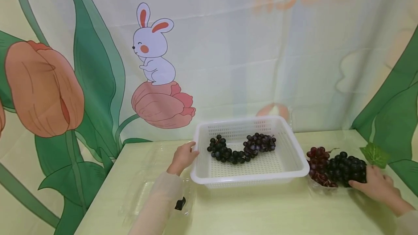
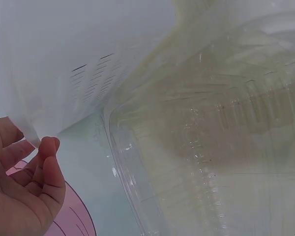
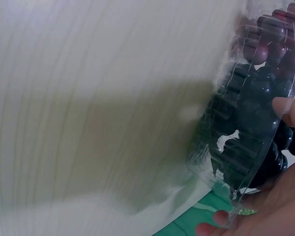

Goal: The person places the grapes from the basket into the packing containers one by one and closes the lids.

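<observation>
Basket [image 1: 251,177]: black grapes [image 1: 236,156] in there, left hand [image 1: 183,156] pinching the rim [image 1: 194,169]
Clear tub [image 1: 322,190]: heaped with grapes [image 1: 341,168], right hand [image 1: 377,187] gripping it

Pale fabric backdrop [image 1: 222,61], creased, printed with white rabbit [image 1: 158,68], orange tulips [image 1: 42,93], green leaves [image 1: 93,64]; light wood-grain tabletop [image 1: 254,209] before it.

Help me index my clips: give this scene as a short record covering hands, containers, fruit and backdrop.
left hand: pinches the left rim of the white basket
right hand: grips the grape container at its right end
basket contents: dark grapes
grape container: clear plastic, right of the basket; red grapes left, black grapes right
other container: clear plastic, left of the basket
backdrop: printed rabbit and tulips
</observation>
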Demonstrator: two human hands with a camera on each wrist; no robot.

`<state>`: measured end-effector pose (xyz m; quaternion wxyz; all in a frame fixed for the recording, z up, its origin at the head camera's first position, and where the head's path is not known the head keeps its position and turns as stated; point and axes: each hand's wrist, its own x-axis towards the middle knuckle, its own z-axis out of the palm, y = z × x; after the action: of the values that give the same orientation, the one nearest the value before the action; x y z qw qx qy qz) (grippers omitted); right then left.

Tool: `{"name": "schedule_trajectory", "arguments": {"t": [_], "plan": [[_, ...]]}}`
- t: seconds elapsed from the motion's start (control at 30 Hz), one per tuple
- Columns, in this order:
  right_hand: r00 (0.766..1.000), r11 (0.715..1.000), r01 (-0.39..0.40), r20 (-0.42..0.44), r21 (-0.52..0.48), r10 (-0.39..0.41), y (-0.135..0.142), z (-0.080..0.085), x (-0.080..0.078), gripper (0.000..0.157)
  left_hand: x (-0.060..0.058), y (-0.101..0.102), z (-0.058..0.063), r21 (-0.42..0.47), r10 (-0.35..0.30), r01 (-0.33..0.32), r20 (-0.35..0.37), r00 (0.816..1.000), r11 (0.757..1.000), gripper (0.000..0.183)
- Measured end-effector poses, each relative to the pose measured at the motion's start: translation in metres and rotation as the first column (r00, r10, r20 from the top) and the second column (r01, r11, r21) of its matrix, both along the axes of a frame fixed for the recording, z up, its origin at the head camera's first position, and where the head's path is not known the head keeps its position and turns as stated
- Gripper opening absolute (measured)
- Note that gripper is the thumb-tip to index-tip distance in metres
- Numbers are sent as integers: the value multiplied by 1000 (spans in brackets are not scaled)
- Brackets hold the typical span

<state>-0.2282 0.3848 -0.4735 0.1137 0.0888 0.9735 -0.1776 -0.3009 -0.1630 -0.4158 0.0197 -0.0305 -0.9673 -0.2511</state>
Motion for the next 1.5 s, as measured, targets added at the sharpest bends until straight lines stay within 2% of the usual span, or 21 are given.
{"name": "schedule_trajectory", "arguments": {"t": [0.13, 0.37, 0.6, 0.73, 0.8, 0.9, 1.0, 1.1, 1.13, 1.17, 1.3, 1.37, 1.43, 1.5], "plan": [[997, 999, 44, 65, 3, -44, -8, 6, 4, 128, 1, -1, 1, -21, -1, 0, -19, 1000, 1000, 39], [993, 998, 60, 97, 22, -62, -14, 9, 9, 127, 2, 0, 2, -28, 14, -14, -10, 1000, 1000, 39], [998, 998, 25, 64, 60, -29, -10, 9, 8, 127, 5, 6, 9, -49, 22, -18, 90, 996, 999, 46], [999, 999, 4, 42, 44, -6, -4, 10, 6, 122, 10, 15, 16, -141, 18, -1, 114, 993, 990, 45], [999, 1000, 6, 34, 21, -7, -2, 11, 6, 117, 13, 20, 18, -193, 18, 0, 94, 995, 981, 43], [1000, 999, 26, 0, -38, -26, 1, 13, 5, 110, 19, 29, 19, -252, 10, -3, 25, 1000, 968, 39], [996, 994, 56, -65, -89, -62, 1, 15, 7, 101, 25, 41, 20, -264, -17, -2, -68, 998, 964, 34], [986, 987, 93, -127, -133, -110, 2, 12, 5, 94, 33, 54, 20, -247, -65, 23, -162, 985, 969, 29], [981, 984, 106, -145, -140, -127, 5, 8, 3, 92, 35, 58, 19, -237, -82, 35, -192, 978, 971, 28], [973, 983, 116, -184, -142, -141, 12, -3, -2, 90, 37, 63, 19, -228, -100, 49, -218, 971, 972, 27], [927, 974, 166, -313, -153, -207, 55, -64, -30, 83, 48, 79, 15, -194, -172, 114, -316, 933, 974, 22], [897, 966, 196, -367, -167, -245, 72, -88, -40, 81, 52, 86, 12, -185, -200, 143, -347, 916, 972, 20], [883, 952, 236, -367, -193, -293, 78, -94, -43, 80, 57, 93, 10, -178, -225, 169, -365, 904, 969, 20], [873, 936, 272, -352, -224, -338, 78, -92, -43, 82, 61, 98, 8, -166, -245, 195, -376, 894, 967, 19]]}}
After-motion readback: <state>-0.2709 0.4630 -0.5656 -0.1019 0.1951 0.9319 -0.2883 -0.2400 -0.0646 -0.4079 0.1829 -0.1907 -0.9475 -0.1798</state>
